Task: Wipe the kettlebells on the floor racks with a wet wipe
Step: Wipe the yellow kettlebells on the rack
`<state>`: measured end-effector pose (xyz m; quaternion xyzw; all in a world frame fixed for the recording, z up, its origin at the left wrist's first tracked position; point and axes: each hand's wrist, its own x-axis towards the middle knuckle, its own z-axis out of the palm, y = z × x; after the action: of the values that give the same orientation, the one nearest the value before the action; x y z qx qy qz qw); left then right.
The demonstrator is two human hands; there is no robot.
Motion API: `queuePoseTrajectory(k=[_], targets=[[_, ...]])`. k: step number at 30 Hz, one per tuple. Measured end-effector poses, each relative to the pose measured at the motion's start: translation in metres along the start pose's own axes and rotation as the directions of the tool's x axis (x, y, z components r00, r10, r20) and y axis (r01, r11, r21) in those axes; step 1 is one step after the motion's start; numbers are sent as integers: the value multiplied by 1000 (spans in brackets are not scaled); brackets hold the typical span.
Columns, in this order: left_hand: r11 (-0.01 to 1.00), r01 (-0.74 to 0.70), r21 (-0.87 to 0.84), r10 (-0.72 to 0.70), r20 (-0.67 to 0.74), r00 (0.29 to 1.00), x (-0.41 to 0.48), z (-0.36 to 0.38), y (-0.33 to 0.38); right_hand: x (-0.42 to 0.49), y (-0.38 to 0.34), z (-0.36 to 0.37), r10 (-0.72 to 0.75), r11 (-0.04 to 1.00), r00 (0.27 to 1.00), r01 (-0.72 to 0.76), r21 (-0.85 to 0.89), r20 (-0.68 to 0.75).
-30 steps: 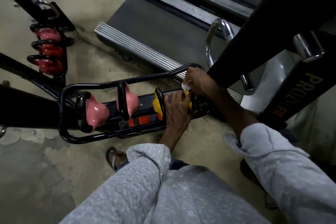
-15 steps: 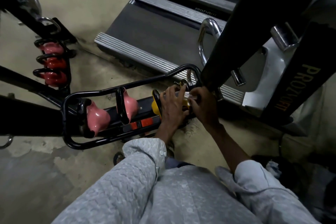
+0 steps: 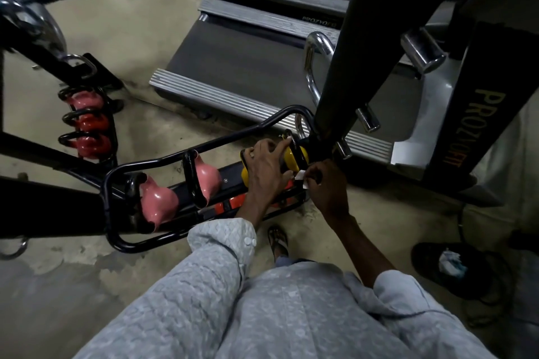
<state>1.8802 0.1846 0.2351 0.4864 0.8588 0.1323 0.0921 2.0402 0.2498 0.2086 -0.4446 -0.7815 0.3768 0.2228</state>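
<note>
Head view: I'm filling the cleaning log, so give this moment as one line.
left hand holds yellow kettlebell | right hand pinches wet wipe beside it | pink kettlebells in same rack

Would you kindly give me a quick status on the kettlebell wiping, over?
Left hand grips yellow kettlebell. Right hand pinches white wet wipe beside it. Black machine upright crowds the spot.

Yellow kettlebell (image 3: 295, 158), pink kettlebells (image 3: 159, 202), black rack (image 3: 151, 161), white wipe (image 3: 300, 183).
</note>
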Motion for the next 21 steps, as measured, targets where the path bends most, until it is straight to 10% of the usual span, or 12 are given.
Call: queuePoseTrajectory(k=[21], targets=[[990, -12, 138, 14, -16, 1000, 8, -2, -8, 62, -46, 28, 347, 911, 933, -310, 271, -100]])
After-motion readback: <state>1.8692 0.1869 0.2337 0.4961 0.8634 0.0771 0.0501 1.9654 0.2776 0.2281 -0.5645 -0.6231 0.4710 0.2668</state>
